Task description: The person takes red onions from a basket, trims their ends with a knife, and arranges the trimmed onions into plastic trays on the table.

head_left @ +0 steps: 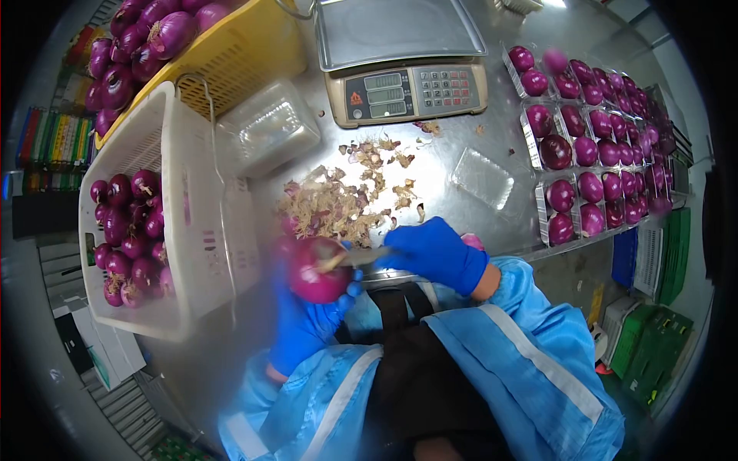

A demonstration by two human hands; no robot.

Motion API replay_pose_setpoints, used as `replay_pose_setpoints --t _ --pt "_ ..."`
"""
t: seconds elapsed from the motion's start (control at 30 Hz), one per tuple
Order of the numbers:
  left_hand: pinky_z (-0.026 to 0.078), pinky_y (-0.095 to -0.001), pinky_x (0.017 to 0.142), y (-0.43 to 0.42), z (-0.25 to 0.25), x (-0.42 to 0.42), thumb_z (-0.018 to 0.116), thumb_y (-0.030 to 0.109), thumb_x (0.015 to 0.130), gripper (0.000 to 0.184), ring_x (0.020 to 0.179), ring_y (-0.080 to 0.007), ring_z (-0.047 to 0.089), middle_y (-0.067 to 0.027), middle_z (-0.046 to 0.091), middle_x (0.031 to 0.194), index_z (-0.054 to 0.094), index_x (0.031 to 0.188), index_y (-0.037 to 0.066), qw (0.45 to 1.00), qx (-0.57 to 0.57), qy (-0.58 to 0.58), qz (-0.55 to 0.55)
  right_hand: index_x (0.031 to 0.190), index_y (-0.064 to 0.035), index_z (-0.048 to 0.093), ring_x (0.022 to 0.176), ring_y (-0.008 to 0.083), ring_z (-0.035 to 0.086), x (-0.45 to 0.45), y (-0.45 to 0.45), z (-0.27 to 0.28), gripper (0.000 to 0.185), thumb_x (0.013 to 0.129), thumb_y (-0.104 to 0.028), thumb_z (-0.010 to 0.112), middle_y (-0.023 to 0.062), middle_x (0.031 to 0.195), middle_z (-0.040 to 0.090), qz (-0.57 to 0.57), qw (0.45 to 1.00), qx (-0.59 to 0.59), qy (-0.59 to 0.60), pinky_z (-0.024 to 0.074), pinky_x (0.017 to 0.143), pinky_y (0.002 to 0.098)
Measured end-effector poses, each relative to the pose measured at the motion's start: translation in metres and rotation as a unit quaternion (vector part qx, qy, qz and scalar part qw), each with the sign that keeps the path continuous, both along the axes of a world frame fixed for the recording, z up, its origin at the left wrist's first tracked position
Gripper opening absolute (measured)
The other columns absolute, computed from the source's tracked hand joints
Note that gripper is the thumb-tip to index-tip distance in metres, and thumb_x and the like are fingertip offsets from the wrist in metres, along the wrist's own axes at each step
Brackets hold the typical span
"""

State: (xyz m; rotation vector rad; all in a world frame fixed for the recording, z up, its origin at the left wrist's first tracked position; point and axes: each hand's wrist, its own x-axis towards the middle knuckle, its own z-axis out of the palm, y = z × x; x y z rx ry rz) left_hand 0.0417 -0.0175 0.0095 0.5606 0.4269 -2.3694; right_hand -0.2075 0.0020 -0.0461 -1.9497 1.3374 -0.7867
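My left hand (304,326), in a blue glove, is wrapped round a red onion (317,280) above the front edge of the metal table (296,165). My right hand (434,252), gloved in blue too, is closed on a small knife (367,256), its blade against the top of the onion. Just behind my hands lies a pile of dry skins and root trimmings (334,203). Part of another onion (472,241) shows behind my right hand.
A scale (407,92) stands at the back. At left are a white basket (181,253) and a yellow crate (254,46) of onions, beside stacked clear trays (273,127). One clear tray (483,178) lies right of centre; packed onion trays (588,150) fill the right side.
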Motion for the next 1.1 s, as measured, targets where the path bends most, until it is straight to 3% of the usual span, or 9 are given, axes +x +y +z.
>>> replay_pose_setpoints --t 0.1,0.2,0.3,0.5,0.63,0.67,0.77,1.0,1.1 --pt "0.056 -0.0499 0.091 -0.003 -0.001 0.006 0.049 0.054 0.095 0.074 0.105 -0.0418 0.059 -0.0316 0.049 0.126 0.034 0.140 -0.003 0.997 0.039 -0.052 0.036 0.117 -0.0116 0.064 0.077 0.0167 0.069 -0.017 0.014 -0.023 0.038 0.085 -0.030 0.072 0.0099 0.102 0.069 0.041 0.966 0.247 -0.058 0.0532 0.067 0.0313" --pt "0.050 -0.0534 0.095 0.001 -0.001 -0.015 0.057 0.057 0.089 0.079 0.118 -0.0447 0.052 -0.0246 0.044 0.139 0.035 0.145 0.007 0.974 -0.049 -0.218 0.029 0.139 -0.0102 0.050 0.100 0.0146 0.066 0.018 0.013 0.022 0.063 0.082 -0.021 0.076 0.0134 0.126 0.062 -0.025 0.948 0.170 -0.268 0.0530 0.082 0.0284" --pt "0.049 -0.0544 0.098 0.011 -0.027 -0.033 0.051 0.057 0.092 0.075 0.122 -0.0423 0.051 -0.0222 0.046 0.139 0.035 0.144 0.006 0.916 -0.209 -0.343 -0.007 0.150 -0.0112 0.033 0.122 0.0176 0.054 0.019 -0.005 0.061 0.089 0.077 -0.019 0.082 0.0110 0.142 0.050 -0.047 0.912 0.332 -0.237 0.0490 0.096 0.0299" --pt "0.054 -0.0429 0.090 0.008 -0.024 -0.059 0.053 0.046 0.096 0.069 0.106 -0.0324 0.064 -0.0225 0.055 0.131 0.031 0.147 0.004 0.911 -0.257 -0.247 -0.206 0.151 -0.0098 0.030 0.124 0.0206 0.052 -0.027 0.016 0.032 0.096 0.073 -0.017 0.085 0.0108 0.137 0.053 -0.093 0.918 0.222 -0.314 0.0483 0.100 0.0344" --pt "0.050 -0.0345 0.094 0.010 -0.010 -0.036 0.054 0.017 0.097 0.054 0.106 -0.0242 0.063 -0.0165 0.058 0.128 0.037 0.147 0.005 0.860 -0.322 -0.297 -0.261 0.143 -0.0059 0.044 0.120 0.0249 0.058 -0.098 0.026 0.018 0.082 0.070 -0.014 0.082 0.0128 0.137 0.055 -0.235 0.966 0.108 0.016 0.0490 0.099 0.0350" --pt "0.049 -0.0335 0.095 0.009 -0.006 -0.031 0.054 0.012 0.096 0.052 0.106 -0.0231 0.063 -0.0152 0.059 0.126 0.038 0.146 0.006 0.848 -0.343 -0.303 -0.267 0.144 -0.0075 0.043 0.125 0.0246 0.054 -0.118 0.032 -0.013 0.083 0.070 -0.010 0.081 0.0125 0.142 0.050 -0.273 0.950 0.095 -0.115 0.0479 0.101 0.0362" --pt "0.047 -0.0328 0.098 0.003 0.007 -0.014 0.057 0.003 0.093 0.053 0.114 -0.0204 0.058 -0.0139 0.055 0.132 0.041 0.144 0.003 0.838 -0.350 -0.311 -0.279 0.148 -0.0143 0.038 0.125 0.0258 0.054 -0.178 0.042 -0.070 0.096 0.063 -0.003 0.083 0.0118 0.145 0.048 -0.301 0.946 0.095 0.067 0.0491 0.098 0.0365" --pt "0.043 -0.0367 0.102 -0.002 0.086 0.048 0.061 0.008 0.091 0.050 0.123 -0.0250 0.055 -0.0149 0.051 0.140 0.047 0.139 0.001 0.766 -0.430 -0.372 -0.299 0.144 -0.0077 0.044 0.125 0.0254 0.054 -0.169 0.031 -0.051 0.074 0.076 -0.001 0.073 0.0126 0.138 0.055 -0.330 0.941 0.056 0.058 0.0407 0.105 0.0335" --pt "0.047 -0.0368 0.096 -0.015 0.144 0.102 0.067 0.015 0.087 0.040 0.110 -0.0298 0.063 -0.0188 0.065 0.117 0.062 0.122 -0.003 0.690 -0.531 -0.407 -0.276 0.136 -0.0028 0.053 0.119 0.0201 0.056 -0.106 0.012 0.013 0.048 0.088 -0.001 0.061 0.0110 0.132 0.059 -0.313 0.947 0.036 -0.066 0.0417 0.101 0.0312"
